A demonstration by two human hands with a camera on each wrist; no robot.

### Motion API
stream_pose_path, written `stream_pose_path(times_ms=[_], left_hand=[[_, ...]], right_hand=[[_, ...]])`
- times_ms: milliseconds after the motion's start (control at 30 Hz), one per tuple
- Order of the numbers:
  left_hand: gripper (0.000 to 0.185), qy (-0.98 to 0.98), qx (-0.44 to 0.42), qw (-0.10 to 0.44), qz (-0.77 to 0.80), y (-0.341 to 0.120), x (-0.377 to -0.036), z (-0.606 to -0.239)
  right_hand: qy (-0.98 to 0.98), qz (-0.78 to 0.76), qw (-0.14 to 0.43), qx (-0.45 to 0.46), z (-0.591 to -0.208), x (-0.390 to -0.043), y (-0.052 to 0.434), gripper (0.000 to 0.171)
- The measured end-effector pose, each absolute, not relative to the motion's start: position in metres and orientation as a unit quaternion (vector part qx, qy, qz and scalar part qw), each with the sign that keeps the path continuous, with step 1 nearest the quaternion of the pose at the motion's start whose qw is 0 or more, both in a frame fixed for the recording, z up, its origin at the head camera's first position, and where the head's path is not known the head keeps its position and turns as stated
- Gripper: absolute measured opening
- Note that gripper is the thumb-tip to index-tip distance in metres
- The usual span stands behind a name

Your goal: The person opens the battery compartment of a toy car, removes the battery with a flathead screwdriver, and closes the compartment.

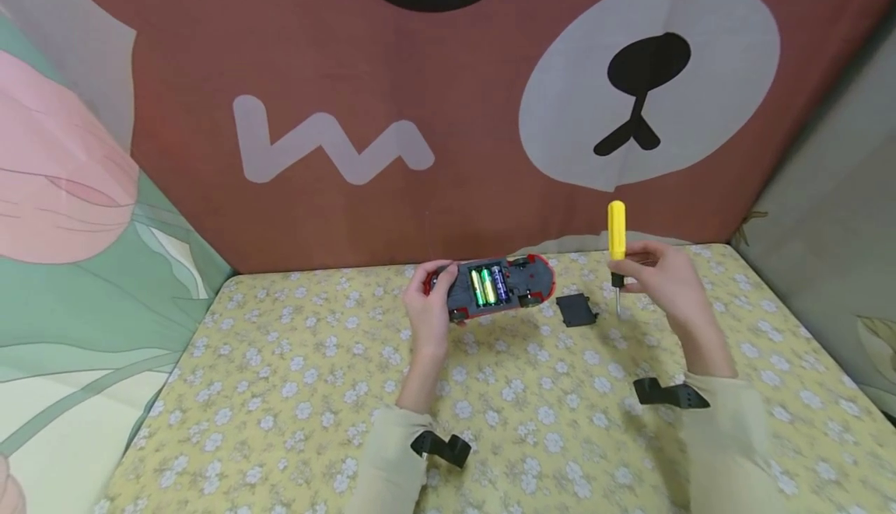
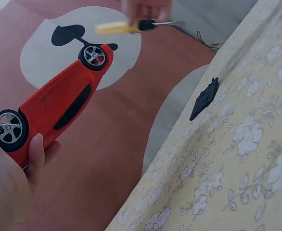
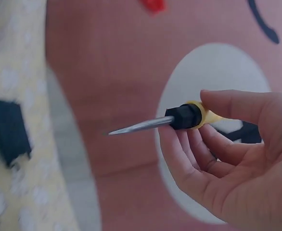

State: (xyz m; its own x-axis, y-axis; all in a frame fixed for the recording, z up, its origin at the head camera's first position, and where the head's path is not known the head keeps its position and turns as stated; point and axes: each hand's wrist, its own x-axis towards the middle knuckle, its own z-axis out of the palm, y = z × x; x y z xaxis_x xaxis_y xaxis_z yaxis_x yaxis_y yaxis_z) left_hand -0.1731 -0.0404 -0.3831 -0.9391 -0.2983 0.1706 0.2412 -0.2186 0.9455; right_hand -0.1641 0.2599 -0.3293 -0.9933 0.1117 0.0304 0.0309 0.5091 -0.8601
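The right hand (image 1: 661, 277) pinched a yellow-handled screwdriver (image 1: 616, 253) at the black collar below its handle, thumb on one side and curled fingers (image 3: 189, 149) on the other, so that grip was closed on the tool. In the head view the screwdriver stood nearly upright right of centre, handle up and metal tip down, the tip hanging just above the flowered yellow sheet (image 1: 294, 389) of the bed. Directly left of that tip lay the black battery cover (image 1: 576, 310), flat on the sheet and touched by neither hand; the right hand was plainly the nearer one to it. Farther left, at the middle of the frame, the left hand (image 1: 428, 308) grasped a red toy car (image 1: 493, 287) by one end, fingers wrapped round its nose or tail, which one cannot be told. The car was held belly-up and off the sheet, its long axis running left to right across the frame, its far end pointing towards the cover and screwdriver. Its open compartment faced up, showing three batteries (image 1: 488, 285) lying side by side across the car's length. The left wrist view showed the car's red roof and two wheels from below.
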Motion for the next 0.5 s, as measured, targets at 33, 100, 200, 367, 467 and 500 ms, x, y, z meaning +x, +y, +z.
stream_pose_path(times_ms=[33,100,200,367,467,500], left_hand=[[0.021,-0.601,0.024,0.173,-0.780,-0.040,-0.173,-0.384],[0.021,-0.602,0.024,0.173,-0.779,-0.038,-0.174,-0.385],[0.020,-0.605,0.029,0.171,-0.777,-0.037,-0.174,-0.386],[0.019,-0.606,0.036,0.170,-0.776,-0.036,-0.174,-0.385],[0.019,-0.606,0.036,0.172,-0.776,-0.036,-0.174,-0.384],[0.019,-0.607,0.035,0.172,-0.775,-0.036,-0.174,-0.383]], right_hand=[[-0.865,0.497,0.052,-0.036,-0.325,-0.162,0.258,0.047],[-0.858,0.508,0.075,-0.027,-0.317,-0.159,0.252,0.045],[-0.845,0.524,0.108,-0.007,-0.305,-0.154,0.243,0.041],[-0.792,0.590,0.151,0.035,-0.289,-0.142,0.218,0.032],[-0.743,0.645,0.164,0.067,-0.285,-0.139,0.198,0.026],[-0.730,0.658,0.166,0.077,-0.286,-0.138,0.191,0.026]])
